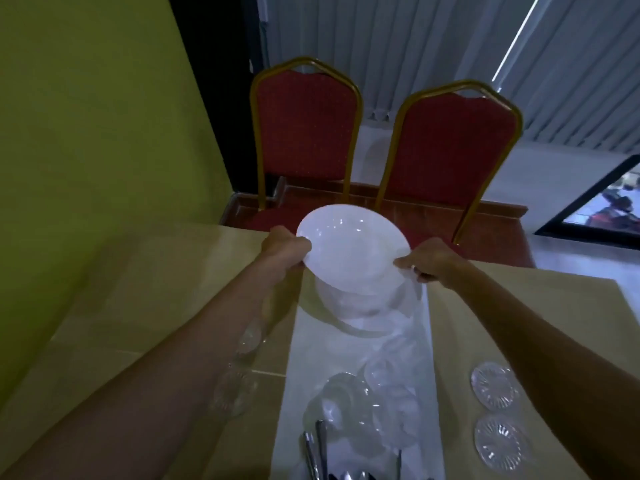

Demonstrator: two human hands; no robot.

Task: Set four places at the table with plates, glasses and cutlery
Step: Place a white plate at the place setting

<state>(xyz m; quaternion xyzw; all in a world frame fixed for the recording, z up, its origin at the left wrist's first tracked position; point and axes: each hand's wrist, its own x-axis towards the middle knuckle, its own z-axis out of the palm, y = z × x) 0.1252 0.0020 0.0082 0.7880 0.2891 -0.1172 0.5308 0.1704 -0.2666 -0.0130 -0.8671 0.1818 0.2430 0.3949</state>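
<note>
While the long table (519, 306) runs away under its beige cloth, look at the far end: two red banquet chairs, left (306, 126) and right (450, 147), pushed in side by side, marking where two of the four places will likely go. Down the middle lies a white runner (311, 348), and it serves as the staging strip, with everything for the job parked along it.

At its far end sits the stack of white plates (360, 317), and right above it is the top plate (353, 251), tilted with its far edge raised toward the chairs. Whether its near edge touches the stack, I cannot tell. The left hand (284, 247) grips the left rim and the right hand (433, 263) pinches the right rim, thumbs on top and fingers tucked beneath. A two-sided hold like this keeps a slick plate steady and the eating surface clean.

By my reading, this is the first plate coming off the pile, since no plate is laid at any place in view.

Nearer on the runner, the clear glasses (346, 403) huddle together, hard to count in the glare. Cut-glass coasters are out on the cloth, two at the near right (495, 386) and more at the near left (235, 393), partly hidden by the left forearm, likely to mark where the glasses will go. Nearest of all, the cutlery (318, 452) lies bunched at the bottom edge.
</note>
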